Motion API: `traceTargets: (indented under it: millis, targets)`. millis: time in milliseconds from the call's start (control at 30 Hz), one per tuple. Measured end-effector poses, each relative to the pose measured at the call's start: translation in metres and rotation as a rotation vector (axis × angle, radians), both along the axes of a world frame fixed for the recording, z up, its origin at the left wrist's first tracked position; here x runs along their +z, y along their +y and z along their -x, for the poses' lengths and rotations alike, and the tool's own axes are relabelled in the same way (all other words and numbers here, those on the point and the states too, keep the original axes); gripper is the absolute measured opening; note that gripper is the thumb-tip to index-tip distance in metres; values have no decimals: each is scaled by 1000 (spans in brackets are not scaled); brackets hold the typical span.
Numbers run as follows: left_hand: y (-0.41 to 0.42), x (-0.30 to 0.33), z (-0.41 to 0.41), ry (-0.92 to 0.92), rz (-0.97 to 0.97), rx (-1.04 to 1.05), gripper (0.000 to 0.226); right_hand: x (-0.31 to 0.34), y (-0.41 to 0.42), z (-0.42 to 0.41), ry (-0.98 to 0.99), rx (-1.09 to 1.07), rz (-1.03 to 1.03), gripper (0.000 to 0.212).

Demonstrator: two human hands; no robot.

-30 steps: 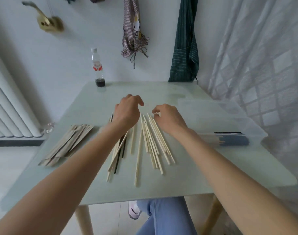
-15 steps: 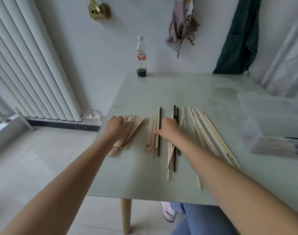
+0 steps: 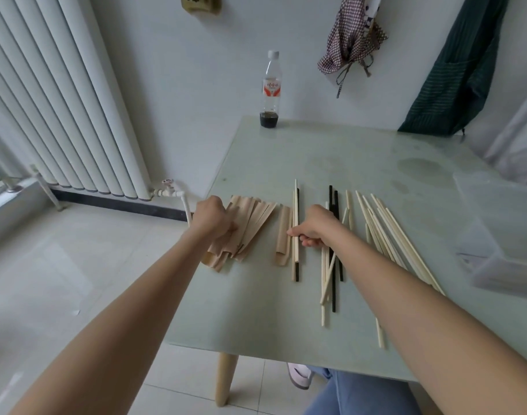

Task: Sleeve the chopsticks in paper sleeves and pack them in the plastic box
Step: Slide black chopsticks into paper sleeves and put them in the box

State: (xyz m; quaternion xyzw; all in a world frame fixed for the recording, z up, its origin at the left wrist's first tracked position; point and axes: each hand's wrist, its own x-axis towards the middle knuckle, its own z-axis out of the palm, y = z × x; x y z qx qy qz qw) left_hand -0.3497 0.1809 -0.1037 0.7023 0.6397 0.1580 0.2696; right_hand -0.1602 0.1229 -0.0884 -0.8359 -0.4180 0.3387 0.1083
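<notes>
A fanned pile of brown paper sleeves (image 3: 251, 223) lies at the table's left edge. My left hand (image 3: 212, 218) rests on the pile, fingers curled onto the top sleeves. One separate sleeve (image 3: 282, 235) lies just right of the pile, with a pale and a black chopstick (image 3: 296, 223) beside it. My right hand (image 3: 316, 227) pinches these chopsticks near their middle. More pale and black chopsticks (image 3: 376, 232) lie spread to the right. The clear plastic box (image 3: 502, 235) stands at the right edge; its contents are hard to make out.
A plastic bottle (image 3: 270, 91) with dark liquid stands at the table's (image 3: 316, 157) far left corner. A white radiator (image 3: 52, 94) lines the wall on the left. Cloths hang on the back wall. My knees show under the near table edge.
The view has swung left. My left hand went from the chopsticks to the sleeve pile, and my right hand moved left onto the chopsticks beside the single sleeve.
</notes>
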Motion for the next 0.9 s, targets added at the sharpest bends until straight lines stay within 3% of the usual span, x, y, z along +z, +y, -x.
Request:
traceTargets:
  millis: [200,300,433,633,733,867,900]
  targets:
    - [-7,1,0,-51,-53,-8,26,-10,-6,6,2,3,-193,31]
    - [-8,3,-1,-16,-59,-15,24,-13,-6,6,123,-95,-264,22]
    - [-5,1,-2,-14,-30,11,23,-9,-3,4,137,-153,-185,11]
    - [-2,1,5,-95,46,47,21,-5,3,10,3,-68,-149,17]
    - [-8,8,9,-251,93,44,19,-1,-3,12,-3,-22,-138,20]
    - [-28,24,2,-867,228,57,25,8,-17,8,-32,-4,-204,22]
    - [-30,28,-2,-947,242,67,23,11,-20,7,-24,-9,-258,22]
